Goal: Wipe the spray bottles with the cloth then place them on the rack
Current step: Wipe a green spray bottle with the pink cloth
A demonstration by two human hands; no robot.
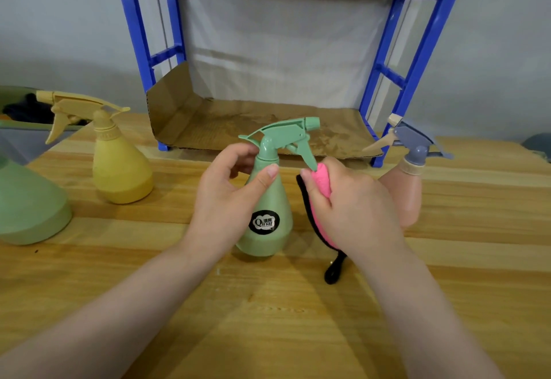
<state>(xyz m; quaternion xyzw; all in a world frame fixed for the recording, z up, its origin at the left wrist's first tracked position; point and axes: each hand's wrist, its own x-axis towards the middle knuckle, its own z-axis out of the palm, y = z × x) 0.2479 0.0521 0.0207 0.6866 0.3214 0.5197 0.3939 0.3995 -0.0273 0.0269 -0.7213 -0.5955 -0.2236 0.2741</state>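
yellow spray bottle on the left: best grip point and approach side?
Probably the narrow neck, just under the spray head. The yellow spray bottle stands upright on the wooden table, its body widening downward, so the neck is the slimmest part for fingers to wrap. Its trigger points left, so come from the right, where the neck is unobstructed and the table beside it is bare.

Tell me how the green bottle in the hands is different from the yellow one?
The green bottle has a black round sticker; the yellow bottle shows none. The left hand grips the green bottle's neck, while the yellow bottle stands untouched. Green's nozzle points right, yellow's left. Both are upright, pear-shaped trigger sprayers on the wooden table.
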